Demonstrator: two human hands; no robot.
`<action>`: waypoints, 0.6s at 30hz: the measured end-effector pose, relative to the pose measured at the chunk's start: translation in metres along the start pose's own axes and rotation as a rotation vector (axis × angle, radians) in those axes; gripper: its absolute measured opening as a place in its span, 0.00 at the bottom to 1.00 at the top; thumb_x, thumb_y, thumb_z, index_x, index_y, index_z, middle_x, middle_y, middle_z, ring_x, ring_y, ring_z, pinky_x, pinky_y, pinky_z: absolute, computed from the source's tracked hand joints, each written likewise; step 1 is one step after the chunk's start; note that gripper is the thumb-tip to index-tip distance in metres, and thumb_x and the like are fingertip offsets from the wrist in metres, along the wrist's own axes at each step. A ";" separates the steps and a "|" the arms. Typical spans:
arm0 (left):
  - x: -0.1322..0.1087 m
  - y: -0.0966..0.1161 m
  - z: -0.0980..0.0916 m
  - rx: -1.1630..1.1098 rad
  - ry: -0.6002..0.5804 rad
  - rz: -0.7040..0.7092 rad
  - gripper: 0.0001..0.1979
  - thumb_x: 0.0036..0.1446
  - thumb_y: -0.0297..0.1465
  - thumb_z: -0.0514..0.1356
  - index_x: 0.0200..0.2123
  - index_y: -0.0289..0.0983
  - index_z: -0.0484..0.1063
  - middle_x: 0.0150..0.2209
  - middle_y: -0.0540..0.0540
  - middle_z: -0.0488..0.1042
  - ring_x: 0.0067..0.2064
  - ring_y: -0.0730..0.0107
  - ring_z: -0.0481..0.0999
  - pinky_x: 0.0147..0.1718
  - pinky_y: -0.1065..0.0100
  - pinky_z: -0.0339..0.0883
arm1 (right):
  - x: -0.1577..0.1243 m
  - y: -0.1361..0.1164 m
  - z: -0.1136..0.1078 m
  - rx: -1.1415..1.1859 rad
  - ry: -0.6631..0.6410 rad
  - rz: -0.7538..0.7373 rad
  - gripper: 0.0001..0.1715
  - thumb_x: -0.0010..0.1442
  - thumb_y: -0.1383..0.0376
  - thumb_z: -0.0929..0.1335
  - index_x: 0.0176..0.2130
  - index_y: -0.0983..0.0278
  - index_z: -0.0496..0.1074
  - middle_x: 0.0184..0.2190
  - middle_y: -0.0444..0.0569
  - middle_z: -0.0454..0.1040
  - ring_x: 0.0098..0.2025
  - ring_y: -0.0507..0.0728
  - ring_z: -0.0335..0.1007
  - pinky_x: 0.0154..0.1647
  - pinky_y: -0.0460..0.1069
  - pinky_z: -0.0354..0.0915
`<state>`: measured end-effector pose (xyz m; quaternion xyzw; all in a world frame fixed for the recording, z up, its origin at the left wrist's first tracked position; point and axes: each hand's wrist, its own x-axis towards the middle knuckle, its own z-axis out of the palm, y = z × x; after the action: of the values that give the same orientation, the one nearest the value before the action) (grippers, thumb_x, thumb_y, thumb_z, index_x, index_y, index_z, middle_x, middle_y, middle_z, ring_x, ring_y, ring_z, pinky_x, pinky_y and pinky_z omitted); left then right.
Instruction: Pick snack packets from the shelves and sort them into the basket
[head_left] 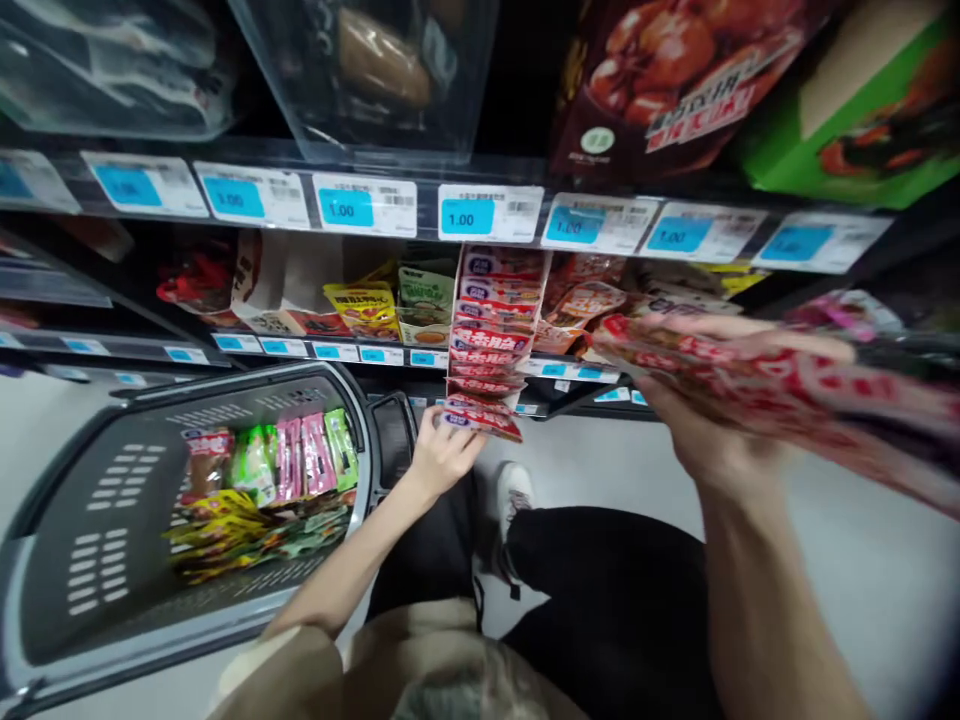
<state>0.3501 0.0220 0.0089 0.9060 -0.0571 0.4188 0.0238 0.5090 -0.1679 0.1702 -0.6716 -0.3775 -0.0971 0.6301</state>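
Head view: at left, the grey basket (34, 540) already holds yellow, green and pink packets (315, 458), plus 1 brown-and-red packet (208, 462). Just right, the left hand (444, 450) pinches a red packet (487, 418) at the near end of an untaken red row (491, 318) in the shelf. Farther right, the right hand (709, 430) grips a red bundle (810, 400) outside the basket; blur hides its count.

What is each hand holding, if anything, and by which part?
The left hand appears to grip a red packet by its left end. The right hand holds a blurred red-and-white bundle around its sides, toward its left end.
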 end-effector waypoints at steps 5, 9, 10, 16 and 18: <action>-0.020 0.001 0.016 -0.067 0.046 -0.047 0.12 0.62 0.22 0.64 0.37 0.47 0.81 0.26 0.50 0.74 0.37 0.66 0.70 0.49 0.52 0.64 | 0.008 0.019 0.032 -0.034 0.114 -0.211 0.25 0.53 0.69 0.79 0.46 0.55 0.70 0.49 0.47 0.83 0.56 0.65 0.79 0.63 0.68 0.71; -0.027 0.002 0.025 -0.087 0.076 -0.045 0.12 0.60 0.22 0.65 0.37 0.47 0.81 0.28 0.49 0.75 0.38 0.65 0.70 0.45 0.54 0.63 | 0.024 0.015 0.058 -0.048 0.044 -0.174 0.23 0.56 0.60 0.78 0.46 0.56 0.66 0.53 0.54 0.81 0.58 0.67 0.79 0.61 0.68 0.73; -0.026 0.001 0.025 -0.100 0.089 -0.035 0.12 0.60 0.21 0.65 0.36 0.46 0.81 0.29 0.48 0.76 0.38 0.65 0.70 0.45 0.54 0.62 | 0.030 0.014 0.062 -0.076 0.008 -0.174 0.22 0.57 0.58 0.77 0.46 0.57 0.67 0.54 0.55 0.80 0.59 0.67 0.78 0.61 0.68 0.73; -0.019 -0.001 0.026 -0.032 0.208 0.021 0.11 0.61 0.21 0.64 0.32 0.44 0.80 0.26 0.47 0.72 0.38 0.64 0.68 0.45 0.54 0.61 | 0.052 0.020 0.079 -0.241 -0.280 -0.061 0.18 0.62 0.53 0.73 0.48 0.59 0.76 0.51 0.55 0.82 0.58 0.66 0.78 0.62 0.64 0.73; -0.019 -0.002 0.028 -0.006 0.232 0.023 0.11 0.61 0.21 0.64 0.33 0.44 0.80 0.26 0.47 0.72 0.39 0.63 0.68 0.44 0.54 0.62 | 0.050 0.025 0.081 -0.197 -0.301 0.011 0.19 0.59 0.52 0.75 0.45 0.60 0.77 0.46 0.54 0.83 0.51 0.66 0.81 0.58 0.63 0.75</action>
<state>0.3594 0.0226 -0.0233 0.8507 -0.0656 0.5208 0.0279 0.5311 -0.0723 0.1659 -0.7391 -0.4523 -0.0286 0.4983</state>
